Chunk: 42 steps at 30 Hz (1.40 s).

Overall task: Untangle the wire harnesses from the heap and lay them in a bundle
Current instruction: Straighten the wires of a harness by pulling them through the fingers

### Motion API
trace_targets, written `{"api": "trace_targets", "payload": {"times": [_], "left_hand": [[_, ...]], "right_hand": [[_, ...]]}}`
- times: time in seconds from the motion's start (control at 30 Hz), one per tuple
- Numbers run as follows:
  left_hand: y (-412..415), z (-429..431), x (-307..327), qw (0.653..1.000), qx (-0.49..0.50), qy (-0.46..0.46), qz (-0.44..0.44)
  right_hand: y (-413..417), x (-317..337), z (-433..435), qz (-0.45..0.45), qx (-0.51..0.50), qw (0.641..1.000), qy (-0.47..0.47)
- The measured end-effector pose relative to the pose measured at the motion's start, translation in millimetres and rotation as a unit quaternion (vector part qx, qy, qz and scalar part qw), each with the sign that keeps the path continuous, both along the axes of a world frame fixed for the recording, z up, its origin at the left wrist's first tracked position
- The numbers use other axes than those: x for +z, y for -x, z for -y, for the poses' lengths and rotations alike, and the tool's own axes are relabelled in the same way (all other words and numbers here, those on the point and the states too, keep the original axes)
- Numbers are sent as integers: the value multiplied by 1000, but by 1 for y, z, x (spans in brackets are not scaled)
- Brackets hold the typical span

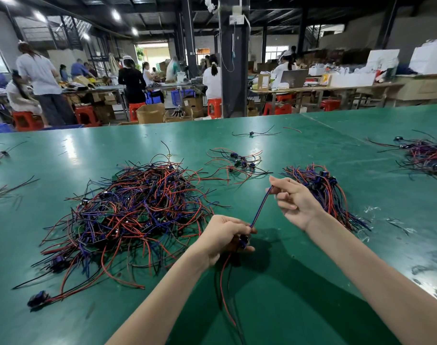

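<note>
The big heap of wire harnesses (127,212) lies on the green worktop (287,295), a knot of red, blue and black leads with small dark connectors buried in it. Just off the heap's near left corner one loose harness (38,300) trails out, its blue connector lying flat on the worktop. To the right of the heap, close to its near edge, the left hand (225,235) is curled round the blue connector of a single harness (261,207); red and black leads hang from under the fist towards the person. From that fist a paired blue and red lead runs up and away from the heap, pulled straight. Beyond the heap's far right edge sits a small scatter of harnesses (237,161), spread loosely. Further right of the heap, the right hand (292,197) pinches the far end of the straight lead between thumb and forefinger, the other fingers loosely bent. Behind that hand, well right of the heap, the sorted bundle (329,192) lies with its leads running roughly one way. Farthest right of the heap is another tangled pile (426,155).
</note>
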State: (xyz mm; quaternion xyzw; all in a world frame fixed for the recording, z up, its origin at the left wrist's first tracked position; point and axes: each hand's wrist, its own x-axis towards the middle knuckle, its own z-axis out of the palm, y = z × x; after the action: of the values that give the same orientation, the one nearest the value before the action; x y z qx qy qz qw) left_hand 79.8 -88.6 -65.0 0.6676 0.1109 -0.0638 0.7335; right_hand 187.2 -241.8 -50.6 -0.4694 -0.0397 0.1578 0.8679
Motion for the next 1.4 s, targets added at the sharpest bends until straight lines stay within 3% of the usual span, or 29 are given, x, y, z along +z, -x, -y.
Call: {"api": "trace_targets", "payload": {"times": [0.3,0.9,1.4], "left_hand": [[9,19,-3,998,-64,15,26],[7,19,-11,998,-22,24,50],[6,21,-11,998,4,43,46]], "right_hand": [[-6,-12,2,141,-88,972,166],[-8,-15,5,92,-95,975,181],[-8,-13,5,46,-23,984,168]]}}
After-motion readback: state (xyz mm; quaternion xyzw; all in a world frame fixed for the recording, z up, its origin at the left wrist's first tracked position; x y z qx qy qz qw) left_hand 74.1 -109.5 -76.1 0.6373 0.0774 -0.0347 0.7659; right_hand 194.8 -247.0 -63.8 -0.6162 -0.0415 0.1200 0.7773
